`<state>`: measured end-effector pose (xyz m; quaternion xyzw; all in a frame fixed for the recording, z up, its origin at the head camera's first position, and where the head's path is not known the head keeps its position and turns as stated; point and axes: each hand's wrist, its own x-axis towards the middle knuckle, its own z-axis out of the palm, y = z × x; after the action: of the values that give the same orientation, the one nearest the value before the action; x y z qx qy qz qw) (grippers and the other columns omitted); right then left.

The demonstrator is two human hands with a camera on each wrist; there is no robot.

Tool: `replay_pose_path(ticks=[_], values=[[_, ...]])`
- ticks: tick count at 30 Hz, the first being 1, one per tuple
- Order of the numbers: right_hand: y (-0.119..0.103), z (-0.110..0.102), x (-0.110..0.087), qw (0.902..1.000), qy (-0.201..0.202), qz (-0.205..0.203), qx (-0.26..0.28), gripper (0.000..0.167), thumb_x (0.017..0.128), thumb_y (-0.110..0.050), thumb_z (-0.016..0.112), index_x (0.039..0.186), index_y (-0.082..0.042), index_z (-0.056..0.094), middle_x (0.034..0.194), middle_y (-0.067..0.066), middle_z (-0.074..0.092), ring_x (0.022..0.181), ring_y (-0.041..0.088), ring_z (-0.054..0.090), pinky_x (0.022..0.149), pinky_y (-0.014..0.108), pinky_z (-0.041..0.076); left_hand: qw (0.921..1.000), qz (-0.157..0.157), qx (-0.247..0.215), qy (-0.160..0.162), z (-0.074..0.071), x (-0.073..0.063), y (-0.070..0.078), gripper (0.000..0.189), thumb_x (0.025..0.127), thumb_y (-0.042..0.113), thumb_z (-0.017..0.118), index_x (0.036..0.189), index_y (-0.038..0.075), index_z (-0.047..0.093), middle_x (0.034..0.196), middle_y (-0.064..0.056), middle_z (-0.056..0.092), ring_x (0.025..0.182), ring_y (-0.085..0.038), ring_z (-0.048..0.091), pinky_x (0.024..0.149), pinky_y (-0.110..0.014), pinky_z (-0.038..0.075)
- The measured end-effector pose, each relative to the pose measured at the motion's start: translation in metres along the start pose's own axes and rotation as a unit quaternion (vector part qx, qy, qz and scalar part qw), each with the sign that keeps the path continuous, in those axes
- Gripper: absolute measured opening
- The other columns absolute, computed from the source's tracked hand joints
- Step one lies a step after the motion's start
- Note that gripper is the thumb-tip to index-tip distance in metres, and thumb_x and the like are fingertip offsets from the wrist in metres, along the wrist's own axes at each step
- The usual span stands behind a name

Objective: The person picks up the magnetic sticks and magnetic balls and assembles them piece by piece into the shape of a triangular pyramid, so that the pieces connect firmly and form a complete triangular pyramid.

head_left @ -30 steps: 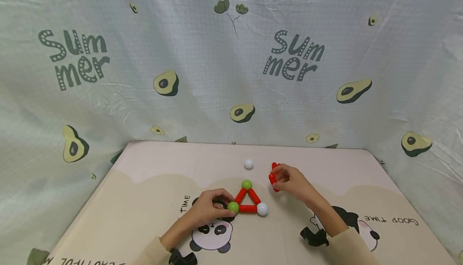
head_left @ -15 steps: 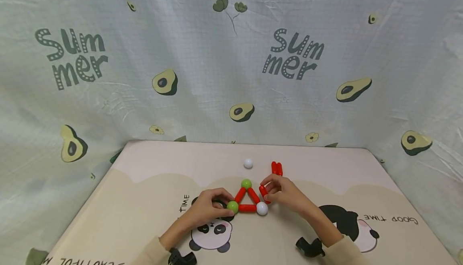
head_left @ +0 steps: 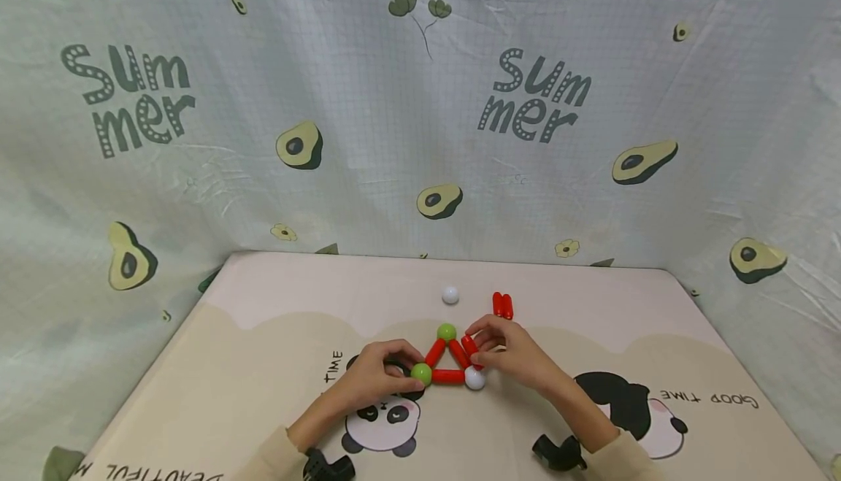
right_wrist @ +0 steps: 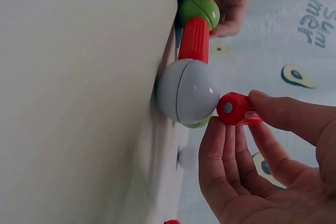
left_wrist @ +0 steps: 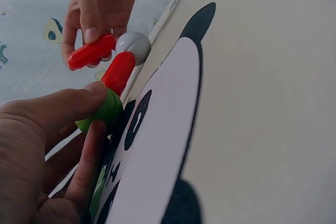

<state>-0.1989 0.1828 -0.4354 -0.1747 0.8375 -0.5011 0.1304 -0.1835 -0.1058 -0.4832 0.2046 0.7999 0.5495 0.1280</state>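
A flat triangle of red magnetic rods joined by balls lies on the table. Its corners are a green ball (head_left: 447, 332) at the far end, another green ball (head_left: 422, 374) at the left and a white ball (head_left: 474, 378) at the right. My left hand (head_left: 381, 375) pinches the left green ball between thumb and fingers. Between the thumb and fingers of my right hand (head_left: 512, 353) is a loose red rod (right_wrist: 236, 109). In the right wrist view, its metal-tipped end is close against the white ball; whether they touch I cannot tell.
Behind the triangle sits a loose white ball (head_left: 450, 295). Two red rods (head_left: 502, 305) lie side by side beyond my right hand. A printed cloth (head_left: 368, 101) hangs behind the table (head_left: 289, 276). Both wrists wear black camera mounts (head_left: 560, 453).
My right hand has brought one red rod away from the other rods, leftward and nearer, to the triangle's right side. My left hand stays on the green ball.
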Motion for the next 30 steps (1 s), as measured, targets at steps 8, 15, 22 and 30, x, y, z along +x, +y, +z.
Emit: replay_pose_path(ticks=[8,15,22,30], values=[[0.000,0.009,0.003,0.9999,0.004,-0.013,-0.010,0.028,0.092,-0.006,0.072,0.119,-0.006,0.066,0.108,0.010,0.068,0.097,0.021,0.064,0.084,0.019,0.054,1.0000,-0.004,-0.003,0.001,0.000,-0.001,0.001,0.029,0.085,0.021,0.086,0.111,0.015,0.074,0.101,-0.007,0.073,0.082,-0.012,0.069,0.073,-0.019,0.055],[0.001,0.013,0.005,0.9996,0.002,-0.023,-0.014,0.026,0.092,-0.003,0.071,0.118,-0.006,0.067,0.105,0.009,0.069,0.096,0.021,0.064,0.086,0.018,0.053,1.0000,-0.008,-0.003,0.001,0.000,-0.001,0.002,0.029,0.086,0.022,0.085,0.111,0.016,0.074,0.103,-0.006,0.073,0.086,-0.013,0.069,0.075,-0.019,0.055],[0.001,0.006,0.004,0.9990,-0.019,-0.015,-0.039,0.025,0.092,-0.007,0.073,0.116,-0.006,0.067,0.102,0.007,0.069,0.094,0.019,0.063,0.083,0.019,0.053,1.0000,-0.005,0.000,0.000,0.000,0.001,0.003,0.028,0.087,0.023,0.084,0.112,0.017,0.074,0.104,-0.005,0.074,0.090,-0.012,0.068,0.077,-0.018,0.055],[0.002,0.005,0.005,0.9982,-0.028,-0.030,-0.043,0.025,0.092,-0.009,0.074,0.117,-0.005,0.069,0.102,0.007,0.071,0.093,0.016,0.063,0.083,0.018,0.053,1.0000,-0.006,0.005,0.001,-0.001,0.000,0.003,0.028,0.087,0.023,0.084,0.112,0.017,0.075,0.104,-0.004,0.074,0.090,-0.012,0.068,0.076,-0.018,0.055]])
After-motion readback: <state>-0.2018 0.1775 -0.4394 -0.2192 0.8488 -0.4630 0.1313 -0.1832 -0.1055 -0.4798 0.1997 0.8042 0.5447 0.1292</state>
